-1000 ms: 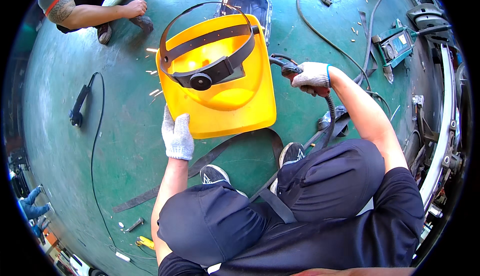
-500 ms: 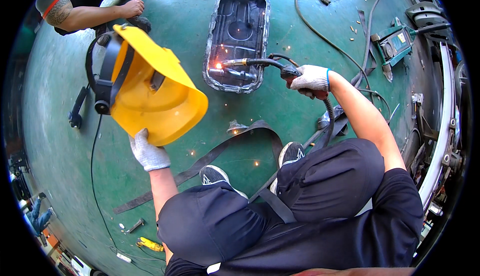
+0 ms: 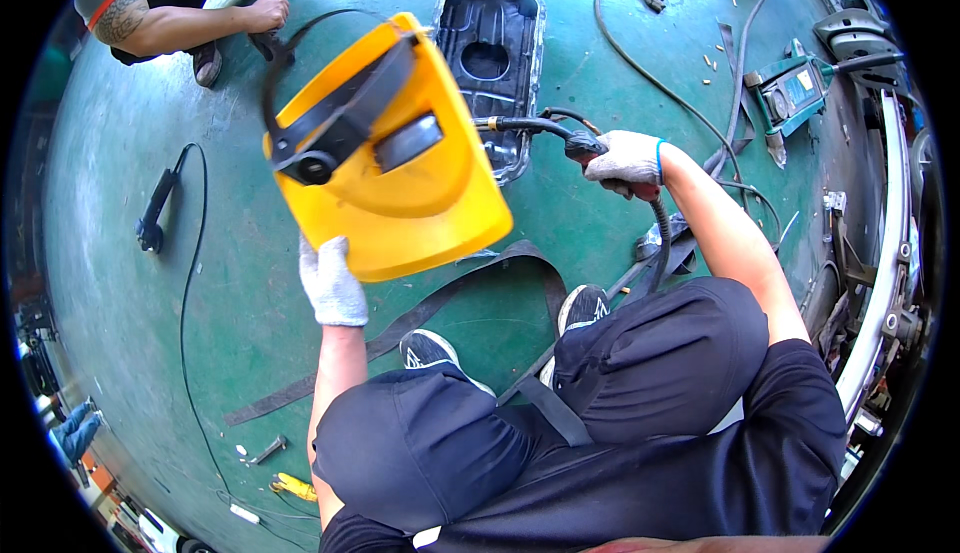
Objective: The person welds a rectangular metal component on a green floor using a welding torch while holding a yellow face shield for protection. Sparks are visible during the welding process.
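Observation:
My gloved left hand [image 3: 333,281] grips the lower edge of a yellow welding mask [image 3: 450,223], its inner side with the black headband and dark window toward me. In my gloved right hand [image 3: 628,165] is a welding torch [image 3: 582,145], fingers wrapped round its handle. The torch's neck points left over a black metal pan [image 3: 510,28] that lies on the floor. The mask hides the torch's tip and the pan's lower left part.
Another person's arm [image 3: 200,25] is at the upper left. A black corded tool [image 3: 152,218] lies left, a flat dark strap [image 3: 400,325] before my shoes. To the right are hoses [image 3: 660,83], a green floor jack [image 3: 795,93] and a long metal rail [image 3: 885,253].
My left hand has moved the welding mask to the right and turned it, so it now covers part of the pan. The bright arc and sparks no longer show. My right hand stays almost still.

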Demonstrator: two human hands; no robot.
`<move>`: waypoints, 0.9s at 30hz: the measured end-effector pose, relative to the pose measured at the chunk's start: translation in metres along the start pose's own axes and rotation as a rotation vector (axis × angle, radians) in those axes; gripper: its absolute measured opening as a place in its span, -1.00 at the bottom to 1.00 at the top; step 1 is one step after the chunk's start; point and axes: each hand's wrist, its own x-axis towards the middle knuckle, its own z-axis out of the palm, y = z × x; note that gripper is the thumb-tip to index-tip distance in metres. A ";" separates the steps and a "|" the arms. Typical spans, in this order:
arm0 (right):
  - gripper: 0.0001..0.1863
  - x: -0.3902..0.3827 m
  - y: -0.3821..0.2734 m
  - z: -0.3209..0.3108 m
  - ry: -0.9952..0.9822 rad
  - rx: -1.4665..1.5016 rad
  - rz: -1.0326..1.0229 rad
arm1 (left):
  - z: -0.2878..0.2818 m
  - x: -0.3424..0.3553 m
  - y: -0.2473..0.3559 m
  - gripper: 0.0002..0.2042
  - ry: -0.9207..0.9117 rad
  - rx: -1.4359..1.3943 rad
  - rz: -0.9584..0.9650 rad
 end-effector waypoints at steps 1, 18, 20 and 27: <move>-0.74 0.000 0.001 0.000 0.004 0.002 0.001 | 0.008 -0.002 -0.003 -0.47 -0.040 -0.009 0.010; -0.72 0.002 0.005 0.002 -0.008 0.027 -0.036 | -0.013 0.003 0.010 -0.44 0.122 -0.131 0.002; -0.72 0.002 0.004 0.004 -0.003 0.025 -0.032 | -0.024 0.004 0.016 -0.42 0.181 -0.165 -0.008; -0.73 -0.001 0.005 0.004 0.010 0.025 -0.010 | -0.030 0.004 0.017 -0.42 0.200 -0.193 -0.029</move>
